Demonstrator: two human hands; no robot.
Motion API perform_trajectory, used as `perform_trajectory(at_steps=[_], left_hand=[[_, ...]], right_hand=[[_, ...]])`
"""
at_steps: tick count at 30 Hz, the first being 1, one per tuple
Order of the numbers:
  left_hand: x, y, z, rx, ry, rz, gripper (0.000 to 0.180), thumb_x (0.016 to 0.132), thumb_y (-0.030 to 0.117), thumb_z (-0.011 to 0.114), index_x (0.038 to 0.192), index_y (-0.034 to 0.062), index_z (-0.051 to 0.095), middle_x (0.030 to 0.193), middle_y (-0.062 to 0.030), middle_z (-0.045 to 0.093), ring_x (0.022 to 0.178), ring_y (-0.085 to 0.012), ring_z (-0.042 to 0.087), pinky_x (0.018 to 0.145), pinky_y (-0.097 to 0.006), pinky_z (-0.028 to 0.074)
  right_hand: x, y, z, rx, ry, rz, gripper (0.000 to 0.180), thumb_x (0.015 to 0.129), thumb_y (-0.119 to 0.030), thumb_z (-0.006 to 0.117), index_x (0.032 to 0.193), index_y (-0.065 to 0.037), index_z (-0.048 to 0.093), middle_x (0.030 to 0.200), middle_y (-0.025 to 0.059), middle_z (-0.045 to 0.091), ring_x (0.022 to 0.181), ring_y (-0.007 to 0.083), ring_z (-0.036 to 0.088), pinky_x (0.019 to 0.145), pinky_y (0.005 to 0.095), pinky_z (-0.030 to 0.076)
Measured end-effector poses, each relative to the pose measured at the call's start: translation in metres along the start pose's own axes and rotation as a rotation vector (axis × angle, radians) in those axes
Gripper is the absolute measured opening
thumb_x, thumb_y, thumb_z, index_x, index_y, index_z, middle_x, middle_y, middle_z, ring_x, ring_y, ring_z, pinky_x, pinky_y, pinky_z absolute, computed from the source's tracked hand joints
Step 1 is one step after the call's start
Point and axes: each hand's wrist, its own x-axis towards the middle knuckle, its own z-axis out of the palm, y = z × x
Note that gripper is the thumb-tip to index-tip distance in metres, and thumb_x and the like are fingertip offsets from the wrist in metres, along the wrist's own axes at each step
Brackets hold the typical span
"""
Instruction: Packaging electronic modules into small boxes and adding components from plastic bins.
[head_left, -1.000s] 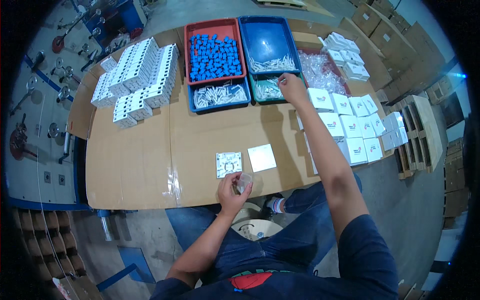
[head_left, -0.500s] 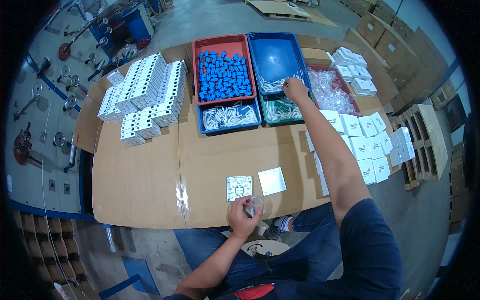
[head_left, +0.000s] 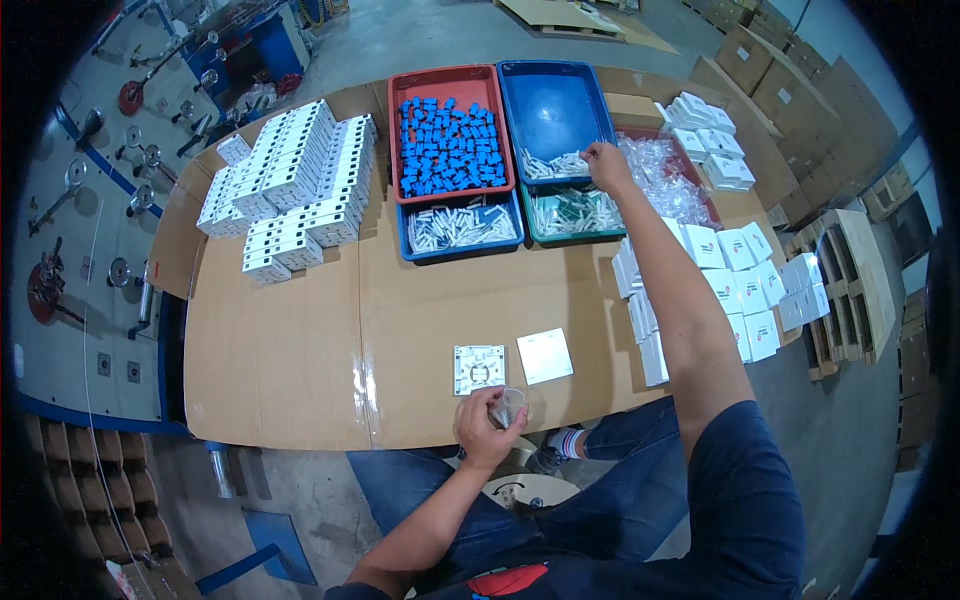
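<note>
My left hand (head_left: 484, 428) is closed around a small clear plastic bag (head_left: 514, 399), its round mouth facing up, at the near edge of the cardboard-covered table. Just beyond it lie a square white frame-like plate (head_left: 479, 370) with cut-outs and, to its right, a plain white square plate (head_left: 545, 356). My right arm reaches far forward. At the right rim of the upper blue tray (head_left: 552, 105), my right hand (head_left: 606, 166) has its fingers pinched together, and what they hold cannot be made out. Small white plugs (head_left: 550, 165) lie in that tray's near end.
A red tray (head_left: 440, 84) holds many blue pieces. Nearer stand a lower blue tray (head_left: 465, 252) and a green tray (head_left: 580, 236) with small white parts. Crumpled clear bags (head_left: 665, 180) fill a red tray. White boxes stand stacked left (head_left: 290, 170) and right (head_left: 745, 290).
My right hand has moved a little right and up, from over the white plugs to the tray's right rim. My left hand keeps its hold on the bag.
</note>
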Motion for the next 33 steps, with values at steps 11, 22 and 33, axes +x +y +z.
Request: perform_trajectory(at_steps=[11, 22, 33], left_hand=[[-0.008, -0.013, 0.005, -0.063, 0.071, -0.014, 0.044, 0.073, 0.024, 0.088, 0.107, 0.0079, 0.067, 0.095, -0.0076, 0.066, 0.081, -0.0255, 0.063, 0.073, -0.038, 0.051], [0.003, -0.001, -0.005, -0.166, 0.028, -0.013, 0.052, 0.074, 0.024, 0.089, 0.116, 0.0052, 0.065, 0.106, -0.0113, 0.067, 0.09, -0.0268, 0.063, 0.081, -0.04, 0.052], [-0.003, 0.0, -0.006, -0.282, -0.041, 0.053, 0.053, 0.074, 0.016, 0.088, 0.119, 0.0049, 0.062, 0.113, -0.0125, 0.068, 0.104, -0.0309, 0.067, 0.087, -0.04, 0.054]], right_hand=[[-0.122, -0.081, -0.058, 0.172, -0.112, -0.112, 0.025, 0.096, -0.025, 0.07, 0.099, -0.001, 0.073, 0.091, 0.0224, 0.071, 0.084, 0.0381, 0.068, 0.076, 0.0432, 0.052], [-0.37, -0.148, -0.067, 0.596, -0.43, 0.168, 0.017, 0.097, -0.01, 0.071, 0.112, -0.002, 0.076, 0.085, -0.0043, 0.066, 0.066, 0.0016, 0.046, 0.058, 0.021, 0.037], [-0.393, -0.173, -0.041, 0.57, -0.388, 0.047, 0.011, 0.089, -0.007, 0.074, 0.097, 0.0, 0.073, 0.106, 0.0069, 0.063, 0.06, 0.0102, 0.051, 0.056, 0.028, 0.044]])
